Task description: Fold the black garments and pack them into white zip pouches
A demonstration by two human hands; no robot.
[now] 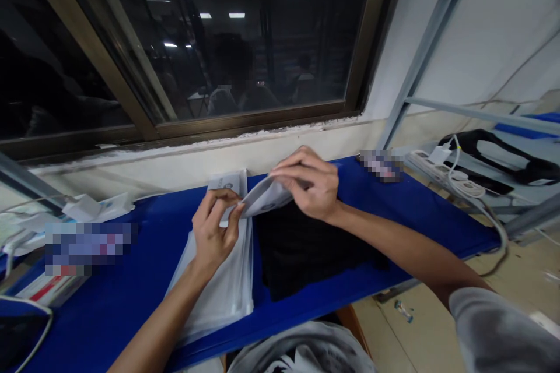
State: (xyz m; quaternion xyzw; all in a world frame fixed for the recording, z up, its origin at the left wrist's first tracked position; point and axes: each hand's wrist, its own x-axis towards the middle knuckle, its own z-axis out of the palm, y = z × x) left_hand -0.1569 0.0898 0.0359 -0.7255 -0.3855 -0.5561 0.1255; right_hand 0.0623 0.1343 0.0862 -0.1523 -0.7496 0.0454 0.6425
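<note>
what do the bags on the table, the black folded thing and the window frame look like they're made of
Bags: probably thin, frosted plastic, since they look milky and semi-see-through, with a soft sheen.
Black item: seemingly matte fabric, given its soft, uneven edges; the fibre can't be told.
Window frame: likely brownish metal, judging by its straight, slim profile and dull shine.

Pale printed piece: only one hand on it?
No, the left hand pinches one end of the pale printed piece and the right hand holds the other.
</note>
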